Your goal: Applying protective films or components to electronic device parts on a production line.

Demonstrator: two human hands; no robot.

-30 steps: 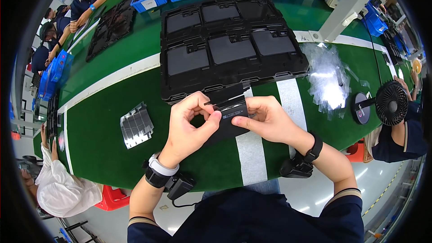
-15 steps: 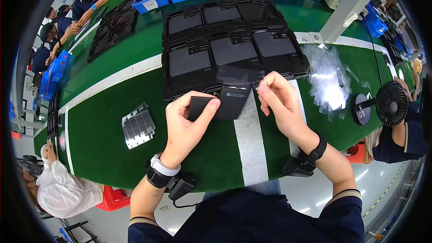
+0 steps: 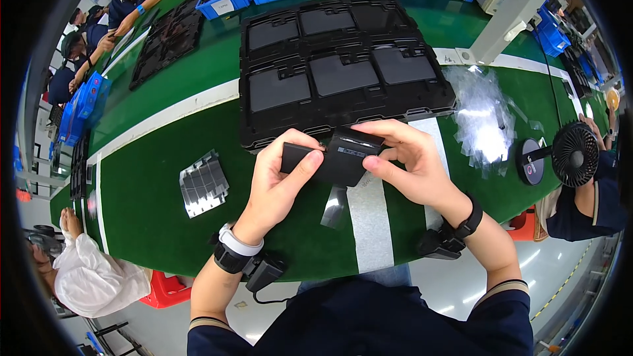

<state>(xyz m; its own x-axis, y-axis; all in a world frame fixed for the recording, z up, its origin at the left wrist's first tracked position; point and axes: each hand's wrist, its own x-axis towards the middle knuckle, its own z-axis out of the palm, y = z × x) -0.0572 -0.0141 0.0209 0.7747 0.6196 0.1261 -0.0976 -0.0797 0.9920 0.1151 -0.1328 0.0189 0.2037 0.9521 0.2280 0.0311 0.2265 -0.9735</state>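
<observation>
Between two hands (image 3: 273,175), one black part (image 3: 347,161)

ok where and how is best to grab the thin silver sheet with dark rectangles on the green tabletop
Probably by its right edge, pinched from the right. The silver sheet seems to lie flat on the green tabletop, so an edge offers the likeliest hold, and that edge faces the left hand, which now holds a flat black piece.

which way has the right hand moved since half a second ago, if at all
Yes: against the black tray, the right hand has shifted left, its thumb coming nearer the person.
</observation>
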